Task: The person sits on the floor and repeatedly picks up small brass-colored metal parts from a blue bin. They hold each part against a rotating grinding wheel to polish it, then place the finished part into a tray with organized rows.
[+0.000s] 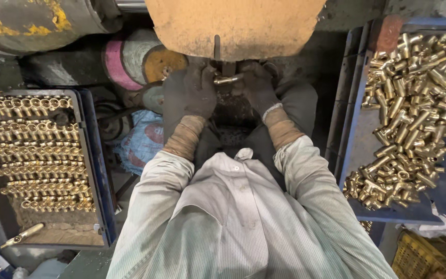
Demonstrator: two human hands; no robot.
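1. Both gloved hands, the left hand [188, 93] and the right hand [256, 88], clamp a brass fitting [227, 79] between them, just under a dusty orange wheel guard [233, 23].
2. A blue tray [96, 165] at the left holds polished fittings in neat rows.
3. A blue crate [360, 150] at the right holds loose brass fittings [414, 103] in a heap.

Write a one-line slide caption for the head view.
Gloved left hand and right hand hold a brass fitting at a buffing wheel, between trays of arranged fittings and loose fittings.
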